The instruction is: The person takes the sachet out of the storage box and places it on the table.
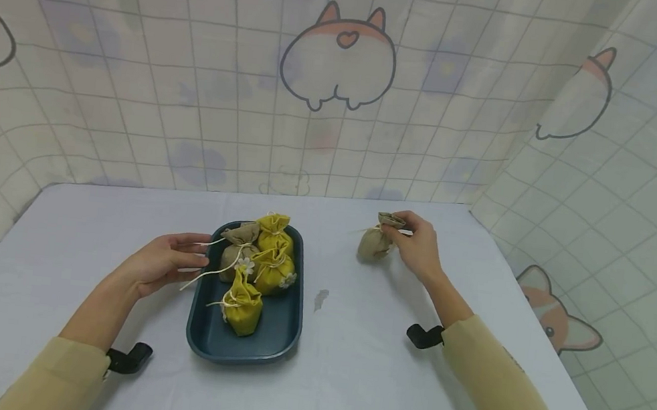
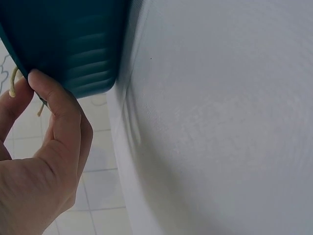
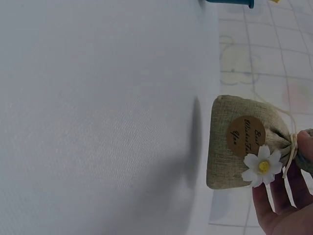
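My left hand (image 1: 166, 260) is at the left rim of a dark teal tray (image 1: 209, 353). In the left wrist view its bent fingers (image 2: 56, 100) grip the edge of the tray (image 2: 93, 73), with digits on both sides. My right hand (image 1: 417, 244) pinches the gathered neck of a beige drawstring pouch (image 1: 373, 246) on the right. In the right wrist view that pouch (image 3: 230, 166) carries a round brown label and a white flower, and its bottom hangs over the table. Inside the tray are another beige pouch (image 1: 228, 268) and several yellow pouches (image 1: 243, 313).
A white cloth covers the table (image 1: 347, 367). A grey mark (image 1: 320, 299) lies right of the tray. Behind and to the right hangs a gridded curtain (image 1: 197, 84) with cartoon prints. Black wrist mounts (image 1: 425, 336) stick out from both sleeves. Pale cords trail over the tray's left rim.
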`<state>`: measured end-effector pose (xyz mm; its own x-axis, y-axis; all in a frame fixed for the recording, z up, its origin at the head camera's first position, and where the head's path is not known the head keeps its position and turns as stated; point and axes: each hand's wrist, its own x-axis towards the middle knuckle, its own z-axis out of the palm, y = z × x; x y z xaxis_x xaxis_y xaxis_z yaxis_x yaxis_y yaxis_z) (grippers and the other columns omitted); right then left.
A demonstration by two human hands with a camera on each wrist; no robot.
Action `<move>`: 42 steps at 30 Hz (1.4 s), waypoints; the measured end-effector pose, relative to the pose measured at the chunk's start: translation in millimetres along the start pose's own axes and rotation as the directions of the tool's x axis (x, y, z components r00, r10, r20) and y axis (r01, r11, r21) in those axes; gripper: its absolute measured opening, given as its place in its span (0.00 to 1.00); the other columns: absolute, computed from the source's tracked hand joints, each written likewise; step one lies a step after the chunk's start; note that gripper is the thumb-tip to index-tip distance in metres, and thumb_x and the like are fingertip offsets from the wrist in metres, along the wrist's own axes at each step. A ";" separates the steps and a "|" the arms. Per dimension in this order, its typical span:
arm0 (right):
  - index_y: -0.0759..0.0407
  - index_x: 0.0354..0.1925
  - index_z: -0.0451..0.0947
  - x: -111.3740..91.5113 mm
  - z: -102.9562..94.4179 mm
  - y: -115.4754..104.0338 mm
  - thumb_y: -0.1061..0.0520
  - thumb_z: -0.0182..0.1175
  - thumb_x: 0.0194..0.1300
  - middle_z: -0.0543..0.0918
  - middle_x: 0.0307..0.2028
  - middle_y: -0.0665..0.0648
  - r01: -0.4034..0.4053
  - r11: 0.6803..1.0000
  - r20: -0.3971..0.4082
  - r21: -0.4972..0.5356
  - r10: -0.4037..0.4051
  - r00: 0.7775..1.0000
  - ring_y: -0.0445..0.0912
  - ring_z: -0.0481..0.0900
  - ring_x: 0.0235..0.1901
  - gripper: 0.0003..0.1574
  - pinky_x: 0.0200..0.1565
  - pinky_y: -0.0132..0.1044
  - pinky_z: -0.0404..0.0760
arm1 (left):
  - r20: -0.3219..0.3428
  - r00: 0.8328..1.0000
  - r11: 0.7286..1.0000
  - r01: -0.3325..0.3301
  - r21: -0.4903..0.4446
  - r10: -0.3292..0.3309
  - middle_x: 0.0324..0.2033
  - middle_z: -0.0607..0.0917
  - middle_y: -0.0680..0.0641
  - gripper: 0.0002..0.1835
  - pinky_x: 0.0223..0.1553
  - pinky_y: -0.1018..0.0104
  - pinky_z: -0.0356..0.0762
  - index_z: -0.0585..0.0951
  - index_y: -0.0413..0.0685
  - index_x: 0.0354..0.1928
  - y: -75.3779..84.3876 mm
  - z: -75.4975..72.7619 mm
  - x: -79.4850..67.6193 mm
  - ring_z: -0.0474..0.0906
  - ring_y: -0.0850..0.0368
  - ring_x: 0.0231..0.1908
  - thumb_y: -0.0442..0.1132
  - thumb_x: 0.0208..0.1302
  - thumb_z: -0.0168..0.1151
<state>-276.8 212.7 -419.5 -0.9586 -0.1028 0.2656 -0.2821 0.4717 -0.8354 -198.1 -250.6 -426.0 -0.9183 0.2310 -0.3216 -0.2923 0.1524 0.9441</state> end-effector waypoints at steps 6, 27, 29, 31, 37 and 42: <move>0.65 0.55 0.80 3.3 -0.7 7.6 0.57 0.66 0.72 0.84 0.53 0.62 -0.050 0.998 -0.022 -0.042 0.049 0.999 0.54 0.80 0.56 0.18 0.55 0.47 0.80 | 0.001 1.000 1.000 0.005 0.001 -0.005 0.72 0.65 0.30 0.38 0.54 0.61 0.80 0.58 0.35 0.78 0.8 0.5 1.1 0.80 0.54 0.54 0.33 0.71 0.63; 0.65 0.56 0.79 5.7 0.6 20.9 0.55 0.66 0.72 0.83 0.54 0.63 -0.032 0.996 -0.014 -0.078 0.031 0.999 0.55 0.78 0.58 0.20 0.58 0.46 0.79 | 0.004 1.000 1.000 -0.005 0.007 0.005 0.72 0.64 0.30 0.39 0.58 0.57 0.78 0.57 0.34 0.78 3.4 0.8 -0.5 0.79 0.54 0.55 0.33 0.72 0.63; 0.65 0.57 0.78 4.8 0.1 19.4 0.55 0.67 0.71 0.82 0.54 0.63 -0.029 0.997 -0.016 -0.072 0.028 0.999 0.55 0.78 0.58 0.21 0.58 0.46 0.79 | 0.005 1.000 1.000 -0.003 0.007 0.003 0.72 0.64 0.30 0.39 0.58 0.57 0.78 0.57 0.34 0.78 3.4 0.8 -0.6 0.80 0.54 0.55 0.33 0.71 0.63; 0.65 0.57 0.77 4.2 -0.2 16.6 0.54 0.68 0.71 0.82 0.54 0.62 -0.026 0.998 -0.021 -0.060 0.025 0.999 0.54 0.78 0.57 0.22 0.58 0.45 0.78 | 0.006 1.000 1.000 -0.002 0.007 0.002 0.72 0.65 0.30 0.38 0.58 0.56 0.78 0.57 0.34 0.78 3.4 0.8 -0.7 0.80 0.54 0.55 0.33 0.71 0.63; 0.64 0.56 0.77 4.6 -1.8 6.1 0.54 0.68 0.70 0.81 0.53 0.60 0.014 1.000 -0.051 -0.012 -0.014 0.999 0.52 0.76 0.57 0.22 0.60 0.45 0.76 | 0.004 1.000 1.000 0.001 0.008 -0.001 0.72 0.65 0.30 0.38 0.57 0.58 0.79 0.57 0.34 0.78 3.1 0.7 -1.0 0.80 0.55 0.53 0.33 0.71 0.63; 0.68 0.56 0.77 4.4 -2.5 -1.7 0.58 0.68 0.69 0.80 0.54 0.63 0.094 0.995 -0.076 0.026 -0.092 0.993 0.55 0.75 0.59 0.22 0.64 0.48 0.72 | 0.005 1.000 1.000 0.002 0.004 -0.002 0.71 0.65 0.29 0.38 0.55 0.59 0.79 0.57 0.34 0.78 2.4 0.3 -1.1 0.80 0.55 0.53 0.32 0.71 0.63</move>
<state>-280.5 213.6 -415.7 -0.9227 -0.0792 0.3772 -0.3723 0.4370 -0.8188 -197.6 -250.2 -423.4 -0.9165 0.2350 -0.3236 -0.2929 0.1564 0.9433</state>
